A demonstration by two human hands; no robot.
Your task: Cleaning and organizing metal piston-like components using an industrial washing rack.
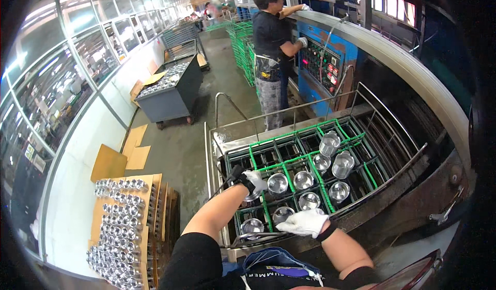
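Note:
A rack [289, 162] of dark metal bars with green-coated strips stands before me, with several shiny round metal cups [304, 180] sitting in its cells. My left hand [254, 181], in a white glove, is at the rack's left side. Its fingers curl down over a metal cup [251, 197] that they partly hide. Across the near edge, my right hand [305, 223], also gloved, lies with its fingers stretched out to the left, just beside another cup [283, 215]. At the right, two taller cups [329, 143] [343, 164] lean over the bars.
A metal railing [392, 119] surrounds the rack. Beyond it a person [268, 52] works a blue control panel [325, 57]. Stacked metal parts [121, 212] stand on cardboard at lower left. A grey wheeled bin [170, 96] and green wire crates [240, 49] are farther back.

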